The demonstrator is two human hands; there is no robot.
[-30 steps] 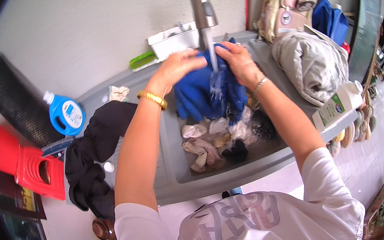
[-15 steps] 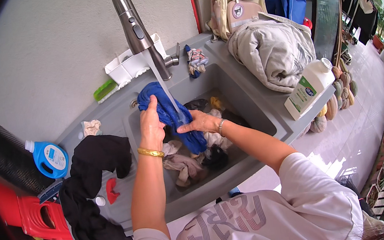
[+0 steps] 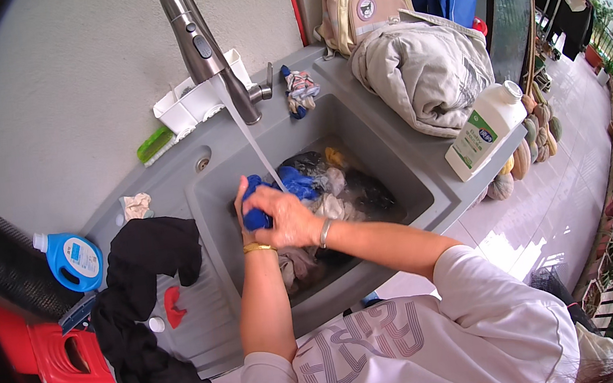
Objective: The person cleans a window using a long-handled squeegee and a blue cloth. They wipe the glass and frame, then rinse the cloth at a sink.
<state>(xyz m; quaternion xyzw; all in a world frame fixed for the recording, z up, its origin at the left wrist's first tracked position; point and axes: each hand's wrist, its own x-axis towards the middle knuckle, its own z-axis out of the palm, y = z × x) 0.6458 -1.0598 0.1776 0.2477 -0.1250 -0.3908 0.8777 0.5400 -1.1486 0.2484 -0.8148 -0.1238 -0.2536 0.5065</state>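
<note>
Over the left part of the grey sink basin (image 3: 408, 156), my two hands press a wet blue cloth (image 3: 257, 218) between them. My right hand (image 3: 292, 218) is closed over it, with a silver bracelet at the wrist. Behind it my left hand (image 3: 247, 235), below which sits a gold bangle, also grips the cloth; its fingers are partly hidden. Another blue stretch of fabric (image 3: 298, 183) lies in the water; whether it joins the held cloth is hidden. Water runs from the faucet (image 3: 210, 58) beside my hands. Pale, black and yellow laundry soaks in the basin.
Black garments (image 3: 154, 260), a small red cloth (image 3: 174, 307) and a blue detergent bottle (image 3: 74, 260) occupy the left drainboard. A white jug (image 3: 484, 131) and a bundled beige garment (image 3: 426, 73) sit on the right ledge. A green brush (image 3: 155, 144) lies near the wall.
My hands have come together, moving left and slightly down. The blue cloth, stretched out under the stream before, is now bunched between them. The view has shifted slightly.
</note>
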